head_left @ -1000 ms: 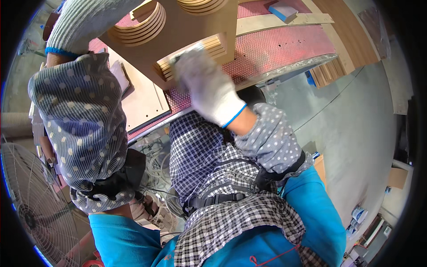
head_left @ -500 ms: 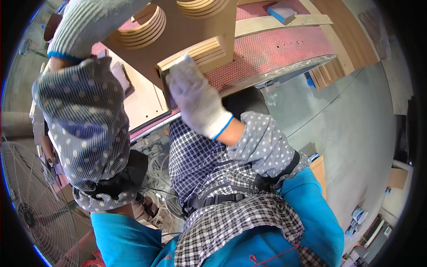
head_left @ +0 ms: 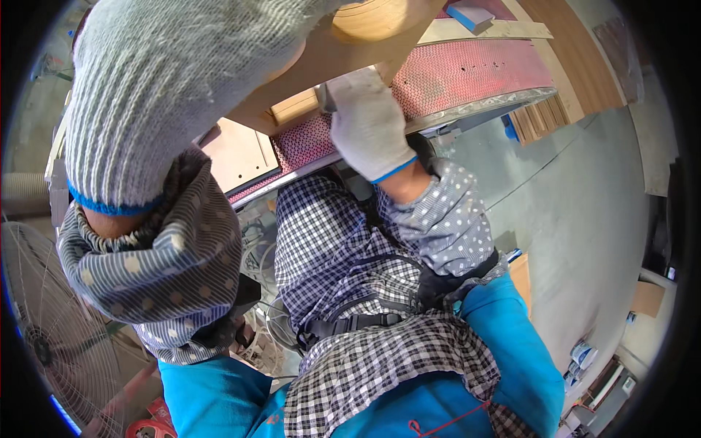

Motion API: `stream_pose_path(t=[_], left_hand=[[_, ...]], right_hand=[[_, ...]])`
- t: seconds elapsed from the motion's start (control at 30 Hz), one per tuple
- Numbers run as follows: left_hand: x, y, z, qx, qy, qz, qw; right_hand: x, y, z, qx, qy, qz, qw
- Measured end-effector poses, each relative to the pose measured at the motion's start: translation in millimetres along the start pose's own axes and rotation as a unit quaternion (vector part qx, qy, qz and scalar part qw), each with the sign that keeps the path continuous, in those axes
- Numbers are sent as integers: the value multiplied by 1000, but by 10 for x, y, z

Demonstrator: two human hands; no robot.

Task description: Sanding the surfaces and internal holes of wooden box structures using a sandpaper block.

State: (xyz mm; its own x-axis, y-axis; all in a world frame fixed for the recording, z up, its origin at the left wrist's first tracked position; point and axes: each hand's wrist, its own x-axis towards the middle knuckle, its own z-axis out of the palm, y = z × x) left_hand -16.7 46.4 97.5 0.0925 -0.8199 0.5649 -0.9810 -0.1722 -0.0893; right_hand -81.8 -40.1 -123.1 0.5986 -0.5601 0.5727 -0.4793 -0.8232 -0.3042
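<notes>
A pale wooden piece (head_left: 307, 69) made of layers, with round holes and a rectangular opening, stands tilted over the table. My left hand (head_left: 182, 80), in a white knit glove, reaches across its upper left side; its fingers are out of sight. My right hand (head_left: 369, 124), gloved too, is closed at the rectangular opening. A small grey pad (head_left: 325, 97) shows at its fingertips, mostly hidden by the glove. Under the piece lies a red perforated mat (head_left: 467, 77) on the table.
A blue-and-grey block (head_left: 469, 16) lies on the mat beside a wooden strip (head_left: 482, 33). A pale board (head_left: 237, 157) rests at the left. Stacked wood strips (head_left: 540, 120) stand right of the table. A large fan (head_left: 58, 336) is at lower left.
The wooden piece has been raised and tilted toward me. My left hand has come closer to the camera, and my right hand has shifted right along the opening.
</notes>
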Motion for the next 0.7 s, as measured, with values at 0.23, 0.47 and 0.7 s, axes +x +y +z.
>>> stream_pose_path(t=[0.23,0.47,0.7], left_hand=[[-1,123,261,-21,33,-11,999],[145,-251,161,-147,-84,-37,985],[71,2,231,-39,0,25,999]], right_hand=[[-102,-17,79,26,-92,11,995],[-102,-205,345,-84,50,-121,988],[16,-118,179,-75,-72,-11,995]])
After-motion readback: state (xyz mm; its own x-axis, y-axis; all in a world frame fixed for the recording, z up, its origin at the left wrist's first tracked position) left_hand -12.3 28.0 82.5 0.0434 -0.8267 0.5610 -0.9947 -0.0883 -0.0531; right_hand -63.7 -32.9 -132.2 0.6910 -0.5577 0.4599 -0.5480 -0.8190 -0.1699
